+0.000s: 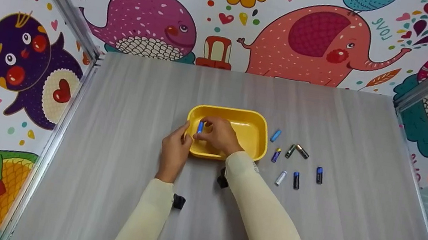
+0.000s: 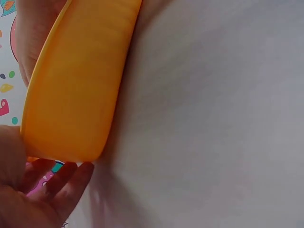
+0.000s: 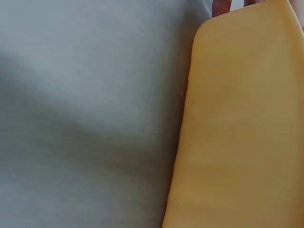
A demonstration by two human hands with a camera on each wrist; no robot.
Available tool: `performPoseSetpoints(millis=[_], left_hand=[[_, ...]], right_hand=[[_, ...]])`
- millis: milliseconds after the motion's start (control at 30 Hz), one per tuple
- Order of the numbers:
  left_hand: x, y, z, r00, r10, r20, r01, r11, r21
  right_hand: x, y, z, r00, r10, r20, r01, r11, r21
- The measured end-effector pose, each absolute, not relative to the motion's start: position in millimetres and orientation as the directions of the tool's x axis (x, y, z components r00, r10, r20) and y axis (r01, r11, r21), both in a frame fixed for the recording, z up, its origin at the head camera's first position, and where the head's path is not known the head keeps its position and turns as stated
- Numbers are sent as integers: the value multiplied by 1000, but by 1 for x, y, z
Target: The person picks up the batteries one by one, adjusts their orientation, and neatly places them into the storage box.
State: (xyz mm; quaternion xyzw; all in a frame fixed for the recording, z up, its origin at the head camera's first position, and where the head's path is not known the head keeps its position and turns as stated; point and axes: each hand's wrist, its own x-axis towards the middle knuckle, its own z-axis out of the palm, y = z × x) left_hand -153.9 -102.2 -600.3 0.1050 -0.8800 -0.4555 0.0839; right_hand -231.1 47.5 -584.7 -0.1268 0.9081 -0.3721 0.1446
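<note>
A yellow plastic tray (image 1: 259,121) with rounded corners rests on the table, its outer wall (image 2: 76,85) filling much of the left wrist view. At its left end my left hand (image 1: 175,152) grips the rim, with fingertips (image 2: 85,170) against the outside of the wall. Reaching over the front rim, my right hand (image 1: 221,135) pinches a blue battery (image 1: 200,127) inside the tray's left part. In the right wrist view the tray wall (image 3: 237,114) hides most of that hand and the battery. What lies under the right hand in the tray cannot be seen.
Right of the tray several loose batteries lie scattered: a light blue one (image 1: 275,135), a white one (image 1: 280,178), a copper-topped one (image 1: 302,152) and a black-and-blue one (image 1: 319,175) among them. Cartoon-printed panels (image 1: 231,18) stand behind and beside the grey table (image 1: 127,92).
</note>
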Motion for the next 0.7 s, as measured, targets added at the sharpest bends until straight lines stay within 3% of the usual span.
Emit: performPoseSetpoints(millis=[433,700], left_hand=[[-153,-102,-601,-964,-261,58,-101,554,826],[-155,-103,-603,-963,-258,77,-83,558,826]], right_hand=[[-230,43,-596,-925,-350,-149,-167,726,-667],[-230,39,-601,-912,-390,-131,-266,802,-535]])
